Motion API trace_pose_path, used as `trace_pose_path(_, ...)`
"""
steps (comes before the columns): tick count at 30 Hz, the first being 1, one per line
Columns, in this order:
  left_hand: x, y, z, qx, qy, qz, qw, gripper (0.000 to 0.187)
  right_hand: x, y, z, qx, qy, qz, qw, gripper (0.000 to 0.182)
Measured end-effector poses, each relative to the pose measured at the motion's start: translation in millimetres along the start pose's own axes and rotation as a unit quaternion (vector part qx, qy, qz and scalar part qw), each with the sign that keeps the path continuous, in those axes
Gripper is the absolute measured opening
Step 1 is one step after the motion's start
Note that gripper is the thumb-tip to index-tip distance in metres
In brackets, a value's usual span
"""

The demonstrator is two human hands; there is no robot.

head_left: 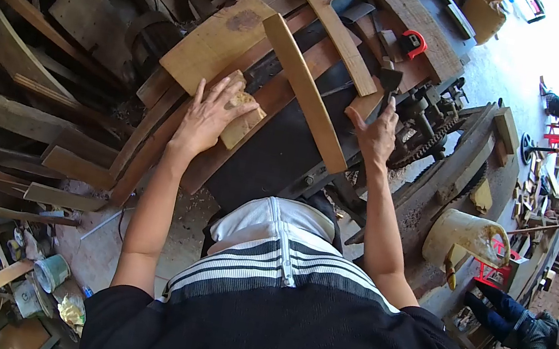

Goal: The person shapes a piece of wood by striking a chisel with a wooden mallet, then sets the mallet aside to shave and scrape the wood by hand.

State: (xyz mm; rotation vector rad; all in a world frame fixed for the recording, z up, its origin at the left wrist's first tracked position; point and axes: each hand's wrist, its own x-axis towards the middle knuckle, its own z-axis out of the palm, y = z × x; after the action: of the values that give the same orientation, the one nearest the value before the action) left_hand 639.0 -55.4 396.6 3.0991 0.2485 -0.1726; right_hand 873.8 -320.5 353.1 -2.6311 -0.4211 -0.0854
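Spreading over the block: left hand (209,118), fingers open and parted, the tips on and beside the rough wood block (243,124); how firmly they press, I cannot tell.
Rough block: partly beneath the left fingers and reaching out to their right, its long axis running roughly away from the body; the left hand is much the nearer.
Long board (304,91): slanting between the hands, far end to the left, near end to the right, apart from both.
Right hand (376,137): thumb out to the left by a short wood piece (366,105), fingers pointing forward; whether they close on anything, I cannot tell.
Dark-headed tool (390,79): just beyond the right fingertips, head on the far side.
Red tape measure (413,44): farther out, past the tool.
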Motion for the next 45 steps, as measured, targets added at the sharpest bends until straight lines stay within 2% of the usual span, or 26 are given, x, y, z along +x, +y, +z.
trace_pose_path(1,-3,0,-5,0.008,-0.022,-0.009,1.0,0.079,0,-2,2,0.001,0.003,0.002,1.0,0.116)
trace_pose_path(4,-10,-3,-11,0.017,-0.042,-0.021,0.999,0.084,1,-17,2,-0.022,-0.064,0.016,0.998,0.113)
trace_pose_path(10,-23,-20,-3,0.029,-0.041,-0.045,0.998,0.088,6,-7,2,0.014,-0.066,0.058,0.996,0.098)
trace_pose_path(11,-25,-22,-1,0.025,-0.031,-0.049,0.998,0.09,5,-3,-3,0.033,-0.054,0.062,0.996,0.089)
trace_pose_path(12,-27,-20,-2,0.023,-0.032,-0.053,0.998,0.09,6,5,-7,0.031,-0.057,0.059,0.996,0.089)
trace_pose_path(14,-29,-18,-7,0.006,-0.049,-0.067,0.997,0.091,9,26,-16,0.189,-0.063,0.065,0.978,0.064)
trace_pose_path(15,-29,-17,-9,0.004,-0.051,-0.07,0.996,0.091,7,36,-20,0.181,-0.038,0.06,0.981,0.058)
trace_pose_path(17,-29,-15,-15,-0.009,-0.07,-0.078,0.994,0.09,6,57,-33,0.267,-0.092,0.136,0.95,0.05)
trace_pose_path(19,-29,-11,-20,-0.007,-0.062,-0.075,0.995,0.087,-3,44,-74,0.332,-0.153,0.212,0.906,0.045)
trace_pose_path(20,-28,-10,-23,-0.004,-0.053,-0.072,0.996,0.085,-7,40,-87,0.394,-0.169,0.224,0.875,0.043)
trace_pose_path(21,-24,-6,-32,-0.005,-0.054,-0.069,0.996,0.085,-11,36,-96,0.392,-0.167,0.228,0.875,0.043)
trace_pose_path(23,-16,7,-48,-0.085,0.018,-0.037,0.996,0.081,-21,24,-107,0.506,-0.163,0.257,0.807,0.036)
trace_pose_path(24,-8,11,-49,-0.097,0.076,0.002,0.992,0.083,-21,18,-112,0.509,-0.199,0.251,0.799,0.039)
trace_pose_path(25,-2,20,-53,-0.097,0.074,0.003,0.992,0.083,-23,13,-115,0.51,-0.198,0.253,0.798,0.039)
trace_pose_path(27,10,47,-69,-0.138,0.149,0.082,0.976,0.089,-29,1,-116,0.567,-0.334,0.192,0.728,0.035)
trace_pose_path(28,14,60,-71,-0.136,0.146,0.081,0.977,0.089,-29,-7,-113,0.57,-0.385,0.173,0.705,0.033)
trace_pose_path(30,20,77,-73,-0.112,0.2,0.159,0.96,0.095,-35,-31,-101,0.574,-0.439,0.179,0.668,0.033)
trace_pose_path(33,21,72,-54,-0.14,0.152,0.147,0.967,0.092,-41,-67,-91,0.579,-0.518,0.121,0.618,0.043)
trace_pose_path(34,17,65,-54,-0.128,0.178,0.144,0.965,0.084,-41,-75,-90,0.553,-0.517,0.114,0.643,0.049)
trace_pose_path(35,11,60,-55,-0.122,0.177,0.141,0.966,0.084,-41,-78,-85,0.556,-0.52,0.111,0.639,0.049)
trace_pose_path(37,-5,51,-49,-0.165,0.125,0.018,0.978,0.078,-42,-83,-72,0.483,-0.474,0.048,0.735,0.046)
trace_pose_path(38,-10,38,-29,-0.19,0.164,0.011,0.968,0.074,-43,-85,-71,0.465,-0.476,0.06,0.744,0.044)
trace_pose_path(39,-17,30,-20,-0.182,0.161,0.004,0.97,0.074,-44,-84,-70,0.462,-0.478,0.067,0.744,0.044)
trace_pose_path(41,-30,16,-8,-0.131,0.158,-0.073,0.976,0.073,-48,-81,-69,0.456,-0.472,0.056,0.753,0.038)
trace_pose_path(43,-35,8,5,-0.149,0.128,-0.109,0.975,0.071,-52,-77,-66,0.446,-0.483,0.042,0.753,0.037)
trace_pose_path(45,-35,5,15,-0.162,0.104,-0.185,0.964,0.073,-54,-75,-60,0.433,-0.488,0.031,0.757,0.037)
